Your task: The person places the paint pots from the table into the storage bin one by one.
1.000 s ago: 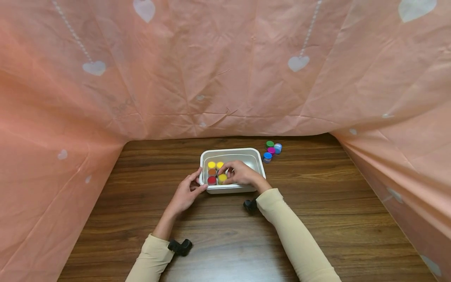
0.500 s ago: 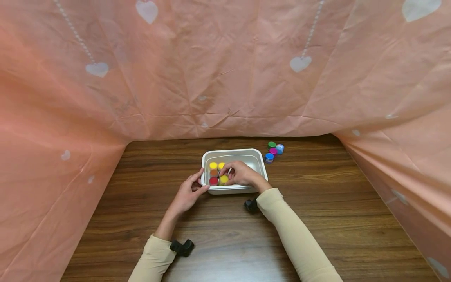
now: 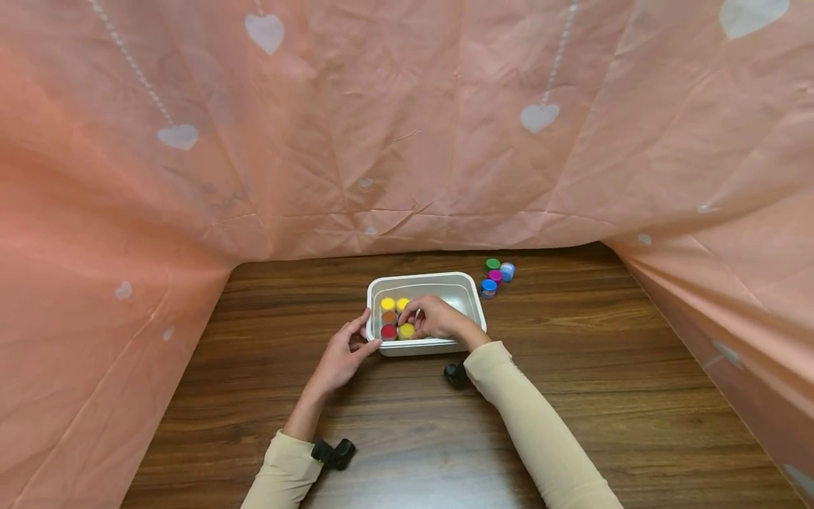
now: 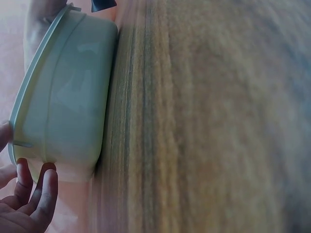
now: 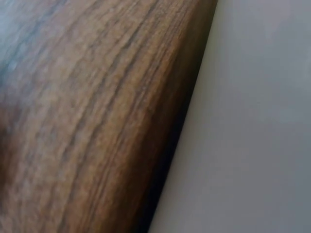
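- Little differs from a second ago: both hands keep almost the same pose, and everything sits slightly lower and farther right in the head view.
- The left hand [image 3: 340,357] still holds the near-left corner of the white tray [image 3: 425,348], thumb at the front rim and bent fingers against the end wall, as the left wrist view also shows.
- The right hand [image 3: 439,318] stays inside the tray, fingers curled, index finger and thumb at the darker yellow lid [image 3: 405,331]; whether they grip it, I cannot tell.
- The gap between that lid and the red lid [image 3: 388,331] looks slightly narrower now.
- Behind the red one, the brown lid [image 3: 389,318] and two bright yellow lids [image 3: 388,303] keep their arrangement.
- Outside, on the wooden table [image 3: 407,417], the green [image 3: 492,264], magenta [image 3: 495,276] and two blue [image 3: 488,285] containers remain clustered beyond the tray's far-right corner.
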